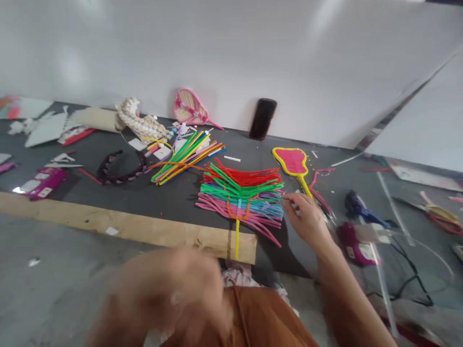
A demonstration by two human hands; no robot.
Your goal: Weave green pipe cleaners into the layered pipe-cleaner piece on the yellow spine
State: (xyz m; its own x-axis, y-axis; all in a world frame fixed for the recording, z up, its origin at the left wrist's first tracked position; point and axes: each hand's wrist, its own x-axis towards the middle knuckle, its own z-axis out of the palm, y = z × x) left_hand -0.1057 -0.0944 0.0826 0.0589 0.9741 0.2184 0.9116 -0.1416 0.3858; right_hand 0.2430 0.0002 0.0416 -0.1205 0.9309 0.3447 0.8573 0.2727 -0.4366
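Observation:
A fan-like piece of pipe cleaners [240, 193] lies near the table's front edge, with red, green, purple, blue and pink rows spreading to both sides. An orange loop crosses its lower middle, and a yellow stem [237, 239] points toward me. My right hand [306, 217] is at its right edge, fingers curled together in a pinch by the strip ends. What it pinches, if anything, is too small to make out. My left hand [181, 284] is raised in front of my body, below the table edge and apart from the piece. Motion smears its fingers.
Loose pipe cleaners [188, 156] lie in a pile left of the piece. A phone [263, 119] leans on the back wall. A pink-and-yellow fan shape [292, 161], a blue glue gun [363, 209] and scissors [439, 212] lie rightward. A dark braided band [121, 176] sits left.

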